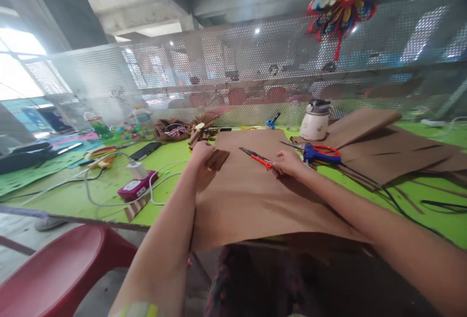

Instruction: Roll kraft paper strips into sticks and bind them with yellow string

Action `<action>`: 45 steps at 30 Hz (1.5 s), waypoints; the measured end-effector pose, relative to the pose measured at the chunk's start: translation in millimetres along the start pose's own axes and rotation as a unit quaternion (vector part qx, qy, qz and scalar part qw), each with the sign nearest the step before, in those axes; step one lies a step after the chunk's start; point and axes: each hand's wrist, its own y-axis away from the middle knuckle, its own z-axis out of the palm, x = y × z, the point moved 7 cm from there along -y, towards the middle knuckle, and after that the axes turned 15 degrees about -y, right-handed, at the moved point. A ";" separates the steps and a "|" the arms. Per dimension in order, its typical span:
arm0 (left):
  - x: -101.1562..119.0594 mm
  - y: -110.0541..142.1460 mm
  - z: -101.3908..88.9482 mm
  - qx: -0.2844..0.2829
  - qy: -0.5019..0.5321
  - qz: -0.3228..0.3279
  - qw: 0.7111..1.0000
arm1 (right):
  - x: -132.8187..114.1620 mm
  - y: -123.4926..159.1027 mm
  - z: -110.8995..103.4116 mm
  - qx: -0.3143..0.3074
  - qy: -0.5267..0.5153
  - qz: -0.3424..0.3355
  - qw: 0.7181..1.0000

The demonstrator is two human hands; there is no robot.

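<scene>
A large sheet of brown kraft paper (248, 205) lies on the table under both forearms and droops over the front edge. My left hand (202, 153) is closed on a narrow pleated piece of brown paper (219, 159), its folds fanning out to the right. On the sheet lies a red utility knife (260, 159), its dark tip pointing away to the left. My right hand (289, 163) rests beside the knife's red end with fingers curled together; what they hold, if anything, is hidden. Large scissors (321, 153) with blue and red handles lie just beyond that hand.
A white kettle (314, 121) stands behind the scissors, with more brown paper sheets (394, 146) on the right. At left are a purple power socket (136, 186) with white cables, a black phone (146, 151) and a red stool (69, 268). A perforated screen (219, 64) rises behind.
</scene>
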 end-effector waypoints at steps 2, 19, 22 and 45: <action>-1.3 5.6 17.3 -0.050 -0.012 -0.006 0.999 | -0.7 2.7 2.1 -0.009 0.005 -0.015 1.000; -20.3 8.2 30.4 -0.085 -0.152 0.003 0.985 | -15.6 28.2 10.8 -0.029 0.058 -0.100 0.993; -18.3 9.3 34.0 -0.067 -0.161 0.017 0.985 | -13.0 24.7 9.6 -0.035 0.064 -0.102 0.992; 1.6 18.9 33.1 0.020 -0.177 0.078 0.981 | -19.3 33.3 7.9 -0.068 0.095 -0.124 0.985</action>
